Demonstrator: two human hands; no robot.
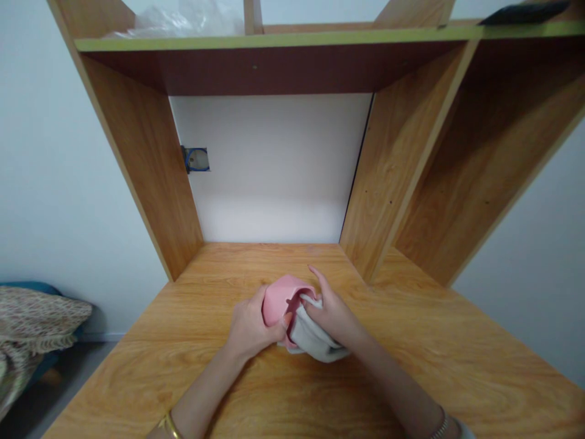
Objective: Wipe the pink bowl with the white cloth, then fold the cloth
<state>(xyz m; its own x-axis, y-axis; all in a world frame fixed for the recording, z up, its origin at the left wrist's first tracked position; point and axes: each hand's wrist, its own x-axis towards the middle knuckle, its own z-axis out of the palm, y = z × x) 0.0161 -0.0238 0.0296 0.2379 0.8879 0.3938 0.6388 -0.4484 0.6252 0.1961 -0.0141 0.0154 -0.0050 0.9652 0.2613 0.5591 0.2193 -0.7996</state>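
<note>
My left hand [253, 323] grips a pink hollow container [281, 297] from its left side, with the thumb over its rim. The container is tipped so that its opening faces right and toward me. In my right hand [331, 311] is a light grey cloth [313, 335], part of it pushed into the opening. The index finger of that hand sticks out, while the other fingers are partly hidden by the cloth and the rim. Below the container, the loose end of the cloth hangs near the tabletop.
A wooden desk [183, 366] lies under my hands, with upright wood panels [384, 177] behind. Overhead, a shelf [274, 39] carries clear plastic wrap [192, 18] and a dark object [525, 12]. An opened wall socket box [197, 160] shows at back left. A patterned blanket [36, 323] lies left.
</note>
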